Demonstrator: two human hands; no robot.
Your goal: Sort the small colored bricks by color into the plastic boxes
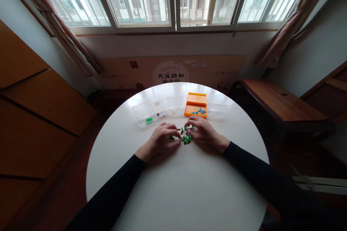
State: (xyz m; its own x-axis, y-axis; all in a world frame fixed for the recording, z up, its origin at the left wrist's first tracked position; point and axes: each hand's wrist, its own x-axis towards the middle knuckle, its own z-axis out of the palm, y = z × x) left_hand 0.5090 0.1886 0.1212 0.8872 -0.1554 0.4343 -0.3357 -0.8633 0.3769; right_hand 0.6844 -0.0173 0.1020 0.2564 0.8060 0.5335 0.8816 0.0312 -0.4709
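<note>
A loose pile of small green, brown and blue plastic pieces [187, 139] lies on the white round table [173, 187], between my two hands. At the pile's left edge, my left hand [164, 136] rests with its fingers curled and closed, and several green and dark pieces show by its fingertips. My right hand [203, 130] reaches in from the other side, fingers bent and closed over green and blue pieces. What either hand pinches is too small to make out.
Behind the hands stand an orange box [195, 98] with blue pieces, a clear box [142, 110] with green ones, a clear box [158, 106] with dark bits, a clear box [175, 103] with a yellow bit, and another clear box [217, 111]. A wooden bench [282, 101] stands right.
</note>
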